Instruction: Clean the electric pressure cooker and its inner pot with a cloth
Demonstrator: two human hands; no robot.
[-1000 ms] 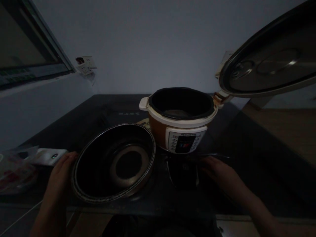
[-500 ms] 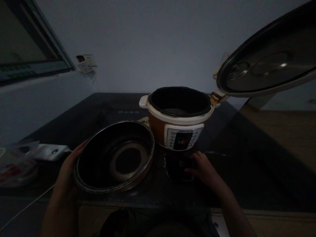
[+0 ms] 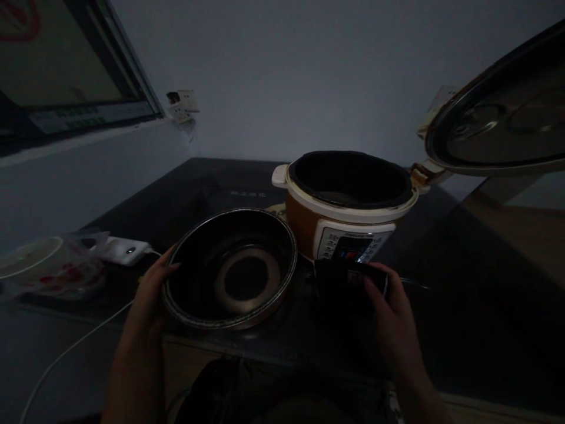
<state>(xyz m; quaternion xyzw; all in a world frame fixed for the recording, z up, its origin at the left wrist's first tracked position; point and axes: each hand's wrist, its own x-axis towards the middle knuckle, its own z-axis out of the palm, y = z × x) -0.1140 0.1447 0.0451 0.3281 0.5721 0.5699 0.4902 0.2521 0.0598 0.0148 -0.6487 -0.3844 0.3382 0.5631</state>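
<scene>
left hand grips a pot near the front edge of the surface. right hand pinches a black object.

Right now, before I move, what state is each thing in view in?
Cooker: open, display lit; inside too dark to read.
Cooker lid: swung up.
Black pot: uncovered, nothing visible inside.
Left hand: gripping the pot's side.
Right hand: holding a flat black object.
White device: cable attached.
</scene>
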